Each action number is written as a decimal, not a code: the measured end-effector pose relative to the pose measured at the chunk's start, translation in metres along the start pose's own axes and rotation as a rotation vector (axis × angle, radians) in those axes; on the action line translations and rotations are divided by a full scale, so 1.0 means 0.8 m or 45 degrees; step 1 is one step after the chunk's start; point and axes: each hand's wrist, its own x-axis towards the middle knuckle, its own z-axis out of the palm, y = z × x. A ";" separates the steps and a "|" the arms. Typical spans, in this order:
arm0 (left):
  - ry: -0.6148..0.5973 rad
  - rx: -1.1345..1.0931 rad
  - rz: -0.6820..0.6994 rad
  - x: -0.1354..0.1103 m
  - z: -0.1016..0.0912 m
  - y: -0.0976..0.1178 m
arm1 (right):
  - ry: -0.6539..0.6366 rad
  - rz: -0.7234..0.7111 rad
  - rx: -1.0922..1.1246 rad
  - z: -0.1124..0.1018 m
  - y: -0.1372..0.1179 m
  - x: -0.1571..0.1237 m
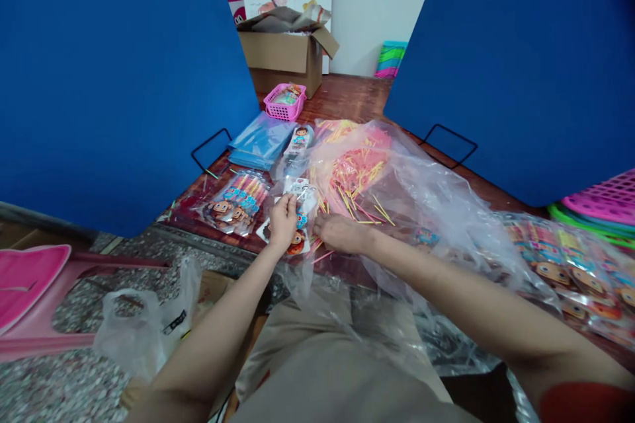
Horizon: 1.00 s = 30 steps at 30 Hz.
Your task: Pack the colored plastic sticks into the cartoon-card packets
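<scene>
From here I see the left hand (284,218) pinching the printed packet (300,238), its long axis running fore and aft. The right hand (341,232) is nearer the yellow-and-pink sticks (358,170), just beyond its curled fingers; I can't tell whether it grips any

Soft light leaves glare on the plastic bag (436,182).

Reddish-brown table (350,96) carried cardboard box (280,53), pink basket (278,111), blue sheets (258,145), filled packet (238,201), clear bag (439,188) with yellow-and-pink sticks (354,172).
</scene>
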 end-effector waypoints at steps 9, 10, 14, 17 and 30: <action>0.029 -0.004 0.055 -0.003 0.001 0.001 | 0.032 0.262 -0.185 -0.005 -0.045 -0.010; 0.028 -0.012 0.050 -0.002 0.001 0.000 | 0.039 0.272 -0.167 -0.006 -0.044 -0.014; 0.028 -0.047 0.041 -0.001 0.002 -0.004 | 0.148 0.277 -0.037 -0.019 -0.028 -0.035; 0.044 -0.068 0.039 0.000 0.004 -0.008 | 0.195 0.450 0.220 -0.029 0.000 -0.059; 0.050 -0.183 -0.040 0.012 -0.009 0.044 | 0.031 1.094 0.598 -0.003 0.094 -0.114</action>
